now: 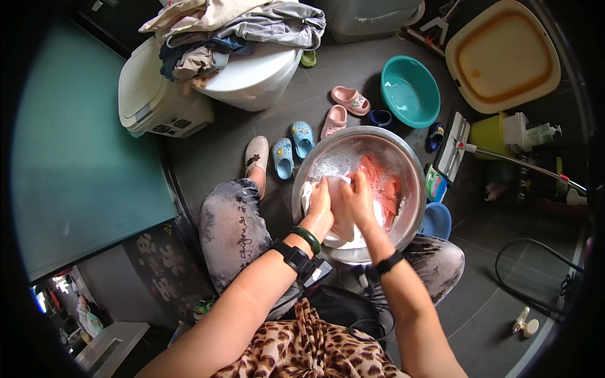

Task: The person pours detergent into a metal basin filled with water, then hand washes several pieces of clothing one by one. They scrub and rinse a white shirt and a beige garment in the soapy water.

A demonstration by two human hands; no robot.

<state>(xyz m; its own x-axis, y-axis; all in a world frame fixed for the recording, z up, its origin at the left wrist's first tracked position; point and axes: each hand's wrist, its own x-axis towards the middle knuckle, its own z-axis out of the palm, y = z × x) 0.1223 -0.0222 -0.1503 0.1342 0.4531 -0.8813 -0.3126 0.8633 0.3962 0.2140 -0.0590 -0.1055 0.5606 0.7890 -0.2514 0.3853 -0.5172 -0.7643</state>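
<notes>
A metal basin stands between my knees, with sudsy water inside. In it my left hand grips a wet white cloth at its left part. My right hand has its fingers closed on the same cloth near its upper edge. The cloth is stretched between both hands, and its lower folds lie against the near side of the basin. A coral-coloured cloth lies in the suds just right of my right hand. My fingertips are partly hidden by the fabric.
Light blue clogs and pink clogs sit beyond the basin. A teal basin and a flat mop stand to the right, above a blue basin. Clothes are heaped on a white toilet.
</notes>
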